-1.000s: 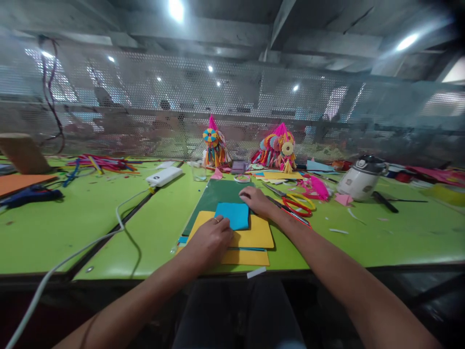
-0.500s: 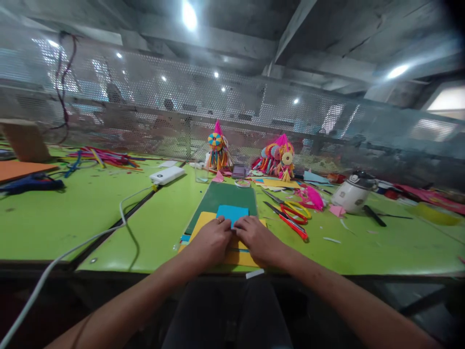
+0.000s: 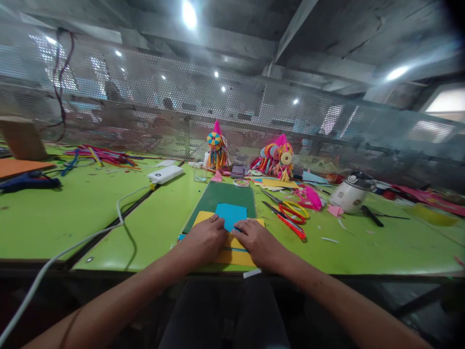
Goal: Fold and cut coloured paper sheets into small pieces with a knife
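A small blue paper piece (image 3: 231,214) lies on yellow paper sheets (image 3: 232,252) at the near edge of the green table (image 3: 72,218). My left hand (image 3: 204,239) rests on the yellow sheets, its fingertips pinching the blue piece's near left edge. My right hand (image 3: 257,242) lies beside it, fingers pressed on the near right corner of the blue piece. A dark green cutting mat (image 3: 223,196) lies just beyond the papers.
A red utility knife (image 3: 288,224) and yellow-red scissors (image 3: 296,209) lie right of the mat. Two paper ornaments (image 3: 217,145) (image 3: 278,157) stand at the back. A white power bank (image 3: 165,175) with its cable (image 3: 72,247), a white pot (image 3: 350,194) and paper scraps are around.
My right hand came back from the far side of the blue piece to its near edge, beside my left hand. The blue piece's near edge now looks turned up into a point.
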